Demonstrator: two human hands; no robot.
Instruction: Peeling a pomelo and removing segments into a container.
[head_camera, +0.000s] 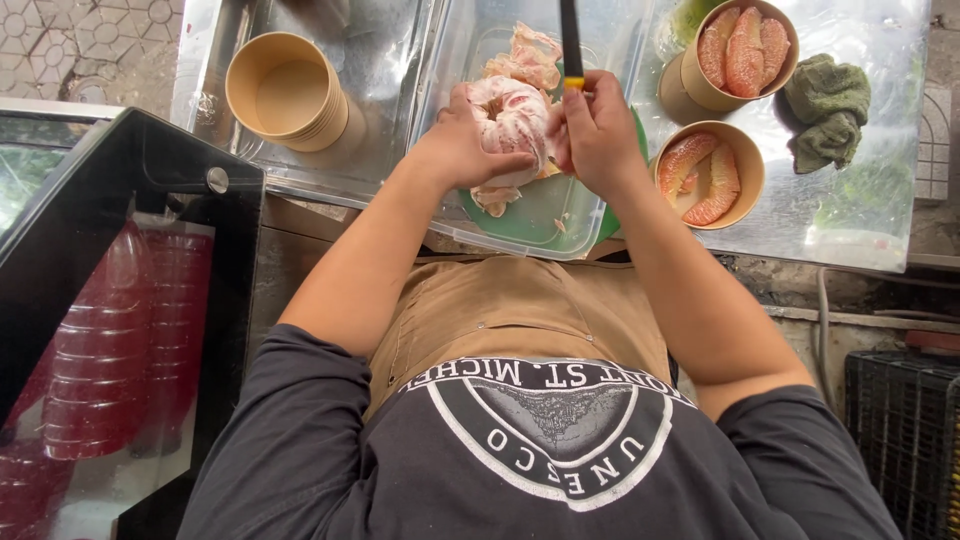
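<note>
Left hand (462, 140) wraps tight around peeled pomelo (510, 112), held over clear tub (470, 232) at desk centre. Right hand (597, 135) is clenched on knife (570, 40), blade pointing far. Filled cups (745, 45) sit right, empty cup stack (290, 95) left. Best done with fruit steady, shallow cuts, blade away from fingers.

We are cradling a peeled pink pomelo (510, 115) in our left hand (462, 140) over a clear plastic tub (470, 235), while our right hand (598, 135) is gripping a black-handled knife (570, 40); round paper bowls of pink segments (745, 50) are sitting right.
</note>
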